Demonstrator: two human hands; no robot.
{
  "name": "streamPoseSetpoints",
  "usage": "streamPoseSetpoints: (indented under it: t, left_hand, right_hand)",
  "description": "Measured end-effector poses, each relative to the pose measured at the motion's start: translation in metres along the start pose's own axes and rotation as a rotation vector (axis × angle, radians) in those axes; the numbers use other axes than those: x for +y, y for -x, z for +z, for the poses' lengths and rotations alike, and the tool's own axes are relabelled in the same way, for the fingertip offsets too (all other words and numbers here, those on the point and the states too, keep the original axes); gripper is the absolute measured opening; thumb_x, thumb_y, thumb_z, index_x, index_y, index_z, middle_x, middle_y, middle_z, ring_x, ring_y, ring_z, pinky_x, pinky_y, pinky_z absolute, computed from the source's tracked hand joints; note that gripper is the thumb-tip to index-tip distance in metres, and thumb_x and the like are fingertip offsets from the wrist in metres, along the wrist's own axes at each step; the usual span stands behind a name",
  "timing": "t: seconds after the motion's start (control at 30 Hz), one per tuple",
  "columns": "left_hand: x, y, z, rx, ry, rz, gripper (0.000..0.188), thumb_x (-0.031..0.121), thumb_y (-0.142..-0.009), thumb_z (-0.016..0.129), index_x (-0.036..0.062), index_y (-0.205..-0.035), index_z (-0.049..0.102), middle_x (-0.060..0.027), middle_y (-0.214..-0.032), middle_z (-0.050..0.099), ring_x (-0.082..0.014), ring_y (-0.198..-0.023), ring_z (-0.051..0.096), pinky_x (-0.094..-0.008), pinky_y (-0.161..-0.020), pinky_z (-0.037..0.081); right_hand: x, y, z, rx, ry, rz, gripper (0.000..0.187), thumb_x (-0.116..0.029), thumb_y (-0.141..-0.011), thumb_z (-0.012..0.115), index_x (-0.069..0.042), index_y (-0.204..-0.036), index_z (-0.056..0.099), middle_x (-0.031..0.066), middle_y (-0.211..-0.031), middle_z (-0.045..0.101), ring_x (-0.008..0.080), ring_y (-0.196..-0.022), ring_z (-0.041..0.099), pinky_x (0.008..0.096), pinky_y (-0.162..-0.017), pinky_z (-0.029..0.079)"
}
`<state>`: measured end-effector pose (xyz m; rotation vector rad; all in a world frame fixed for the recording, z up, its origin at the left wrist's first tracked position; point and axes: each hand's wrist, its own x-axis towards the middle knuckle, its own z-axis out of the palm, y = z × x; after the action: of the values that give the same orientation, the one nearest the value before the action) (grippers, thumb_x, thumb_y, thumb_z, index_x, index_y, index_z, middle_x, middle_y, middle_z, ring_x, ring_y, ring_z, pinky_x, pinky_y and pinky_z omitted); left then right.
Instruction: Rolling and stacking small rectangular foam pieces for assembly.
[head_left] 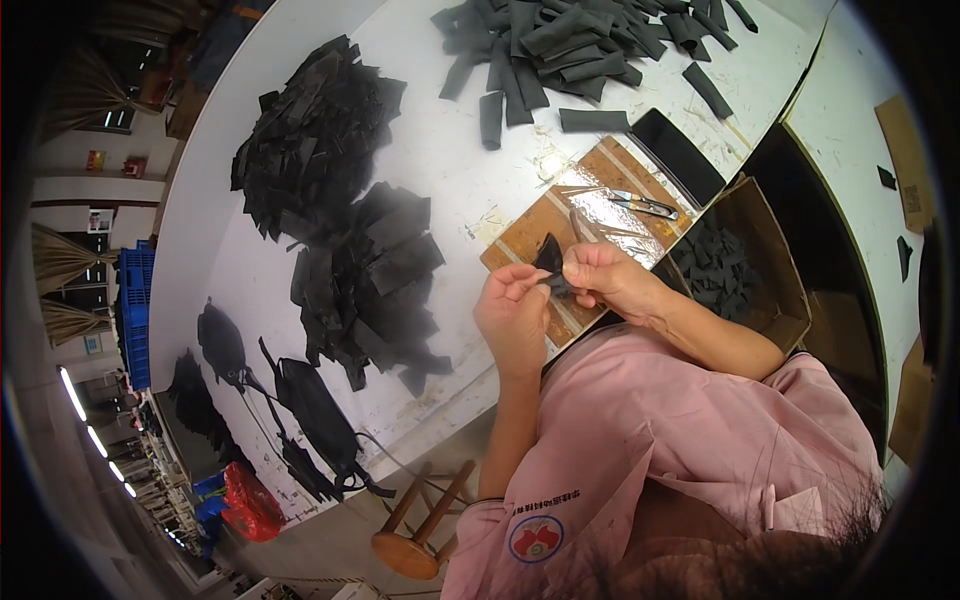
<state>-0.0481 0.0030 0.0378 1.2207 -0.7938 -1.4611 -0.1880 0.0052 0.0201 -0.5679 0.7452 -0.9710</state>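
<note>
Close together over the near edge of a brown wooden board [513, 234], my two hands pinch a small black piece of sheet material [549, 254]. My left hand [513, 308] has its fingers curled and its fingertips on the piece's near end. The fingers of my right hand [618, 284] are closed on the same piece from the other side. Fingertips hide much of it, so its full shape does not show. Beyond my right hand, metal thread snips [645, 205] lie on shiny tape on the board.
Piles of black flat pieces [320, 130] sit to the left, with black rolled tubes [575, 45] at the back. A dark flat device [678, 157] lies beside the board. On my right is a cardboard box [790, 290] of black scraps. Black strapped pouches [318, 415] lie front left near a wooden stool [408, 555].
</note>
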Motion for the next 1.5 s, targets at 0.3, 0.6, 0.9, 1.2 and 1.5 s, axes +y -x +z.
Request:
streamPoseSetpoints:
  t: [0.3,0.6,0.9,1.2,1.5]
  left_hand:
    - [0.037,0.032,0.004,-0.577,0.518,-0.289,0.043,-0.005,-0.068,0.053,-0.0084,-0.109,0.041,-0.0148,-0.087,0.058,-0.0110,-0.061,0.054,-0.0174,-0.048,0.040]
    - [0.027,0.039,0.034,-0.125,-0.214,0.321,0.018,-0.003,-0.081,0.051,-0.0018,-0.099,0.051,-0.0042,-0.084,0.051,-0.0027,-0.059,0.045,-0.0147,-0.048,0.036]
    - [0.042,0.036,0.053,-0.046,-0.148,0.452,0.007,-0.001,-0.082,0.049,-0.0010,-0.089,0.051,-0.0057,-0.083,0.056,-0.0077,-0.071,0.053,-0.0165,-0.055,0.043]
    - [0.055,0.018,0.039,-0.407,0.484,-0.079,0.014,0.000,-0.081,0.051,-0.0001,-0.093,0.043,-0.0066,-0.077,0.054,-0.0057,-0.063,0.051,-0.0160,-0.055,0.042]
    - [0.083,0.022,0.045,-0.835,0.664,-0.095,0.028,0.017,-0.078,0.056,-0.0001,-0.091,0.039,-0.0049,-0.067,0.046,-0.0044,-0.037,0.039,-0.0166,-0.032,0.027]
  right_hand:
    - [-0.019,0.020,0.018,-0.279,-0.010,-0.209,0.019,-0.021,-0.083,0.054,-0.004,-0.075,0.052,0.0011,-0.081,0.050,0.0059,-0.067,0.045,0.0188,-0.059,0.037]
    - [-0.044,0.024,0.016,-0.038,0.532,-0.589,0.015,-0.012,-0.083,0.051,0.000,-0.074,0.049,0.0055,-0.084,0.052,0.0100,-0.071,0.047,0.0224,-0.062,0.040]
    - [-0.068,0.033,0.032,0.084,0.876,-0.770,0.012,-0.010,-0.079,0.055,0.000,-0.073,0.050,0.0081,-0.073,0.054,0.0179,-0.063,0.051,0.0264,-0.057,0.041]
    - [-0.078,0.036,0.036,0.134,0.765,-0.595,0.016,-0.015,-0.081,0.052,0.000,-0.076,0.049,0.0088,-0.068,0.051,0.0185,-0.062,0.050,0.0283,-0.058,0.039]
    - [-0.100,0.043,0.052,-0.155,0.651,-0.582,0.019,-0.018,-0.082,0.051,-0.001,-0.075,0.050,0.0047,-0.063,0.048,0.0120,-0.058,0.045,0.0254,-0.053,0.038]
